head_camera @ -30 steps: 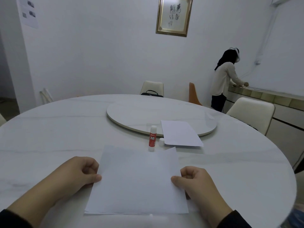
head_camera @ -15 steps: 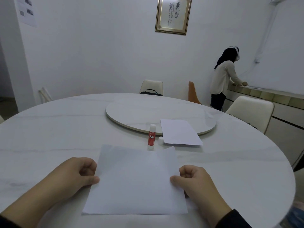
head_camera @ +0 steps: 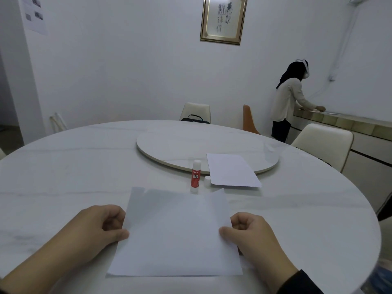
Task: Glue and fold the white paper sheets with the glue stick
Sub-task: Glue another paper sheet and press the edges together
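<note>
While both hands pinch it, the white sheet (head_camera: pixel 176 234) lies in front of the person on the round marble table (head_camera: pixel 63 177), its near edge flat on the tabletop and its far edge lifted a little, with a small notch showing at the far left corner. The left hand (head_camera: pixel 93 228) has the sheet's left edge: the thumb (head_camera: pixel 118 233) presses on top of the paper, and the other fingers are curled in toward the palm, beside and partly under the edge. The right hand (head_camera: pixel 252 234) mirrors this on the right edge, its thumb (head_camera: pixel 226 232) lying on top of the paper and the remaining fingers folded tight, so the sheet passes between thumb and knuckles on each side. Neither hand is spread; both are closed down on the paper.

Just beyond the sheet's far edge the glue stick (head_camera: pixel 195 176) stands upright, red-labelled with a white top, apart from both hands. Its loose white cap (head_camera: pixel 207 181) sits just beside it on the right, touching or nearly touching the corner of a second white sheet (head_camera: pixel 232 170), which rests partly on the raised turntable (head_camera: pixel 169 145) in the middle of the table and partly overhangs it. Another person (head_camera: pixel 290 102) stands at a counter by the far wall, turned away.
</note>
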Available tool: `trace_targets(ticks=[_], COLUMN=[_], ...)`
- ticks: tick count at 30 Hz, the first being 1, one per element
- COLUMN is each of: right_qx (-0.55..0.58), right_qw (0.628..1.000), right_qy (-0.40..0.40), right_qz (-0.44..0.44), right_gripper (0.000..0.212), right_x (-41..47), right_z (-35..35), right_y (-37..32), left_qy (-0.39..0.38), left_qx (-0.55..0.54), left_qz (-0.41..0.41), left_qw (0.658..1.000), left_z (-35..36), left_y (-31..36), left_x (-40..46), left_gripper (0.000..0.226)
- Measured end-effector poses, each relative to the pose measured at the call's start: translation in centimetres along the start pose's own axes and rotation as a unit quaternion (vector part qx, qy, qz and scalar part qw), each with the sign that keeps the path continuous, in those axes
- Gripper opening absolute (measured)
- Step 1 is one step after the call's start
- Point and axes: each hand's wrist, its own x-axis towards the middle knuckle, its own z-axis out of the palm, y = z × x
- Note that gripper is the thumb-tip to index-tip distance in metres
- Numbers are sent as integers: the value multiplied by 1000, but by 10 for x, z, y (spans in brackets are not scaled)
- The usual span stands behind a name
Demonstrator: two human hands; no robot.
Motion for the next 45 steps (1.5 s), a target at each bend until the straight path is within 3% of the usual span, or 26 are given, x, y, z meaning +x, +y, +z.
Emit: trace_targets(ticks=[9, 13, 20, 38, 45], right_qx=[-6, -5, -16, -41, -43], right_qw=[1000, 1000, 1000, 998, 998], right_qy=[1, -2, 1, 10, 13], right_qz=[-14, -10, -24, -40, -36], right_gripper=[27, 11, 27, 17, 16], right_x=[-1, -2, -3, -2, -4], right_z=[0, 0, 1, 1, 2], right_y=[-1, -2, -2, -1, -2], left_qy=[24, 32, 41, 60, 73], left_qx=[32, 38, 35, 25, 23], left_qz=[29, 42, 74, 98, 107], left_qw=[999, 998, 996, 993, 991], left_z=[2, 4, 5, 12, 15], left_y=[-6, -7, -8, -17, -17], left_x=[-2, -4, -9, -14, -17], left_gripper=[19, 19, 23, 17, 34])
